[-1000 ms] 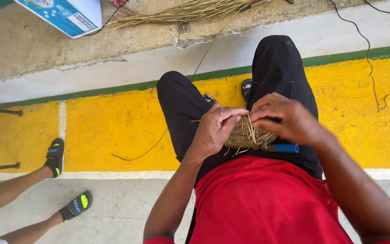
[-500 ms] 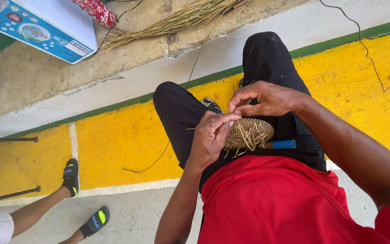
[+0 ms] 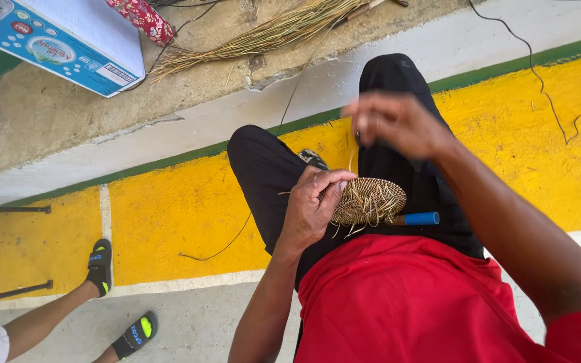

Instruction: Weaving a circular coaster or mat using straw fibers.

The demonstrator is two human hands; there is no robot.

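Woven straw disc (image 3: 369, 200) sits on the lap, on the black trousers (image 3: 398, 161), just above the red shirt (image 3: 398, 302). Everything below is placed off that disc

Left hand (image 3: 312, 208): touching the disc's left rim, fingers curled and pinching the edge. Right hand (image 3: 391, 122): raised up and away from the disc, motion-blurred; looks loosely closed, maybe drawing a thin strand, but can't tell what it grips or how tight

Blue-handled tool (image 3: 417, 218): touching the disc's right edge, lying flat across the lap, not held by either hand

Risks, my read:
- only one hand pins the disc; a hard pull from the raised hand could twist it out of the pinch or off the lap
- loose straw ends stick out around the lower rim; they could snag a strand or snap
- the tool lies free, so a thigh shift could roll it off to the right of the disc
- a thin strand under tension could break

Room:
- right of the disc: open yellow painted floor (image 3: 169, 215), one thin dark wire (image 3: 546, 87) well apart
- left of the disc: yellow floor, then another person's legs in black sandals (image 3: 100, 265), well apart
- far above the disc: straw bundle (image 3: 270, 33) and blue-and-white carton (image 3: 68, 40) on the concrete ledge, out of easy reach
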